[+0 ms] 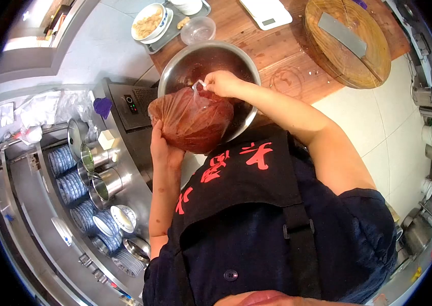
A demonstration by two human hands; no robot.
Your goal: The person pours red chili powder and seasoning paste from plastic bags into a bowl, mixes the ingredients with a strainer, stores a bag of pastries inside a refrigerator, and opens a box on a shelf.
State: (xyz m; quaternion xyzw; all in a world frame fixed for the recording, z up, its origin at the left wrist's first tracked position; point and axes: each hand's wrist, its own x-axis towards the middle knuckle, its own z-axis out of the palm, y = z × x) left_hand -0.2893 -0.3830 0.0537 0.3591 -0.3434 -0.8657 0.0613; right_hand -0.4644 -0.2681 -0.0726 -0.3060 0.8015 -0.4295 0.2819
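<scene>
A clear plastic bag full of reddish-brown contents is held over the near left part of a large steel bowl. My left hand cups the bag's lower left side, its fingers partly hidden behind it. My right hand is closed in a pinch on the gathered plastic at the bag's upper edge. Inside the bowl some dark reddish residue shows; the bag covers much of the interior. What exactly fills the bag I cannot make out.
On the wooden table are a cleaver on a round chopping block, a white scale and a clear plastic bowl. A bowl of pale food stands behind. Stacked dishes and steel pots fill the left counter.
</scene>
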